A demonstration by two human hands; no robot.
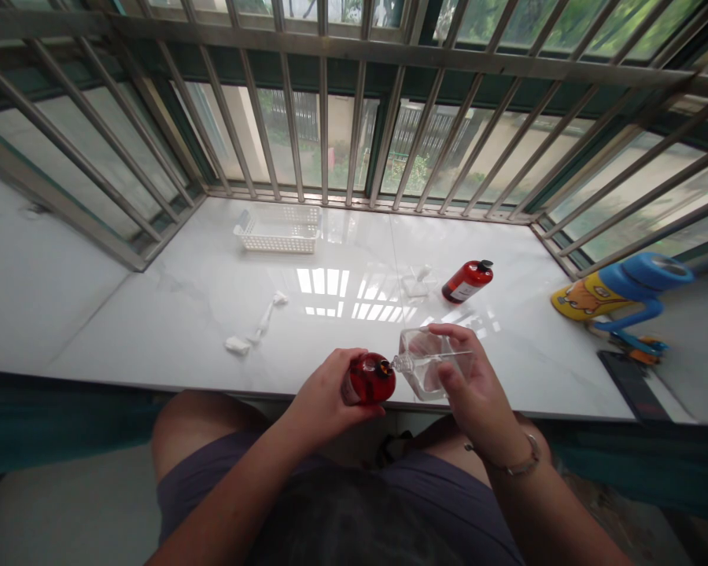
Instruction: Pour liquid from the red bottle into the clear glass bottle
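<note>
My left hand (330,393) is wrapped round an uncapped red bottle (373,380) at the front edge of the white counter. In my right hand (469,385) is a clear square bottle (423,363), tipped on its side. Its ribbed neck points left and meets the red bottle's mouth; whether they touch is too small to tell. A thin tube or line shows inside the clear bottle. Farther back, a second red bottle (467,282) with a black cap stands on the counter. A clear-and-white pump top (422,274) is left of it.
On the white counter (171,314) are a white basket (279,241) at the back, a white pump with tube (264,318) and crumpled white piece (237,345) at left, and a blue-yellow flask (613,289) and black phone (634,387) at right. Metal bars line the windows.
</note>
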